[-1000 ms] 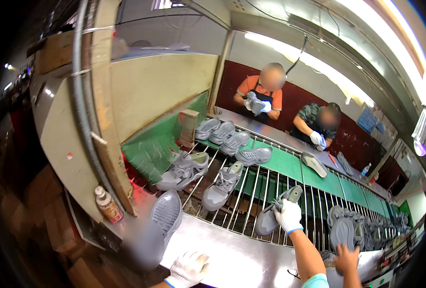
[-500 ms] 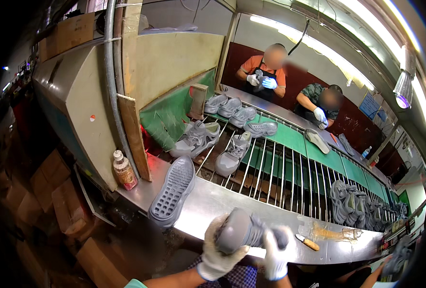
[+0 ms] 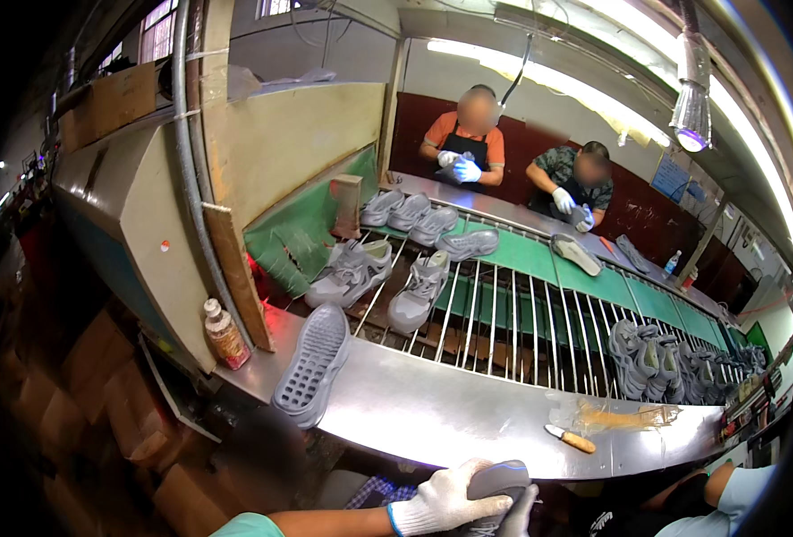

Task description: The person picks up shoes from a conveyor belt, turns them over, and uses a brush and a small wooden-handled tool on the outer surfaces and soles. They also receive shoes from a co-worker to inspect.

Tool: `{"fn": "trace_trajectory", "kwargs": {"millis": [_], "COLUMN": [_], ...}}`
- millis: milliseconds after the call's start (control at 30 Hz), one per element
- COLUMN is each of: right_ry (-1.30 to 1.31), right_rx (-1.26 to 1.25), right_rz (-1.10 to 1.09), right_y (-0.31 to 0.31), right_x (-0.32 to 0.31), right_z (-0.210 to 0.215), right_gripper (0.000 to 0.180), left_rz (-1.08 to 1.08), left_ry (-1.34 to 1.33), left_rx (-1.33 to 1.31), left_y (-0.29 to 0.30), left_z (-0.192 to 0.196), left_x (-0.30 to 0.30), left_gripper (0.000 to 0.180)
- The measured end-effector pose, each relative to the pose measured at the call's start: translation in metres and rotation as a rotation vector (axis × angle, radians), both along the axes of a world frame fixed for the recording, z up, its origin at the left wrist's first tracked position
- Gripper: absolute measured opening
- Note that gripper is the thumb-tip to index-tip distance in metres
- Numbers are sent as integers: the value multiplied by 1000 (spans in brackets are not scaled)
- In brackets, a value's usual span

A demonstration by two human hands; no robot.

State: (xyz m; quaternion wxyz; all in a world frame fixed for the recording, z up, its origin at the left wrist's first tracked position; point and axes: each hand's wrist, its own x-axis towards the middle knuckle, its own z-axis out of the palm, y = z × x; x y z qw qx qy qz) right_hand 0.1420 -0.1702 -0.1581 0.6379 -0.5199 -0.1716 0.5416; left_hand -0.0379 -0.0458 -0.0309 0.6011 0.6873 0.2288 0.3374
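My left hand [image 3: 454, 497], in a white knit glove, is wrapped round a grey shoe [image 3: 496, 479] low in the picture, just off the bench's near edge. At the shoe's other side is my right hand [image 3: 521, 515], partly cut off by the lower edge, its fingers closed against it. The shoe stands tilted with one rounded end up; the gloves hide much of it. To the left, a loose grey sole [image 3: 311, 367] with rows of small square hollows lies across the metal bench [image 3: 414, 407]. A knife with a wooden handle [image 3: 578, 442] rests on the bench at right.
Behind the bench runs a rack of metal rods [image 3: 504, 331] over green belting, bearing grey shoes [image 3: 419, 291] and soles [image 3: 410, 212]. More shoes [image 3: 651, 358] cluster at right. A bottle [image 3: 226, 333] stands at left. Two gloved people [image 3: 468, 148] work across the rack; another person's sleeve [image 3: 745, 501] is at lower right.
The shoe has moved down and to the right with both hands, and has turned from lying lengthwise to standing on end. My view has shifted slightly. The sole and knife stay on the bench.
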Motion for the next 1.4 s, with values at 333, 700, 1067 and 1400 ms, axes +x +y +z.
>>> {"fn": "trace_trajectory", "kwargs": {"millis": [333, 700, 1067, 1400], "right_ry": [-523, 410, -126, -487], "right_rx": [-271, 796, 906, 254], "right_rz": [327, -194, -154, -103], "right_y": [-18, 42, 48, 2], "right_x": [-29, 79, 71, 65], "right_z": [20, 108, 135, 35], "right_gripper": [78, 47, 33, 41], "left_rz": [753, 372, -45, 72], "left_ry": [865, 836, -208, -297], "left_rx": [881, 82, -497, -453], "left_y": [295, 332, 234, 175], "left_z": [-49, -96, -47, -25], "left_x": [-97, -149, -118, -93], "left_gripper": [56, 59, 48, 45]}}
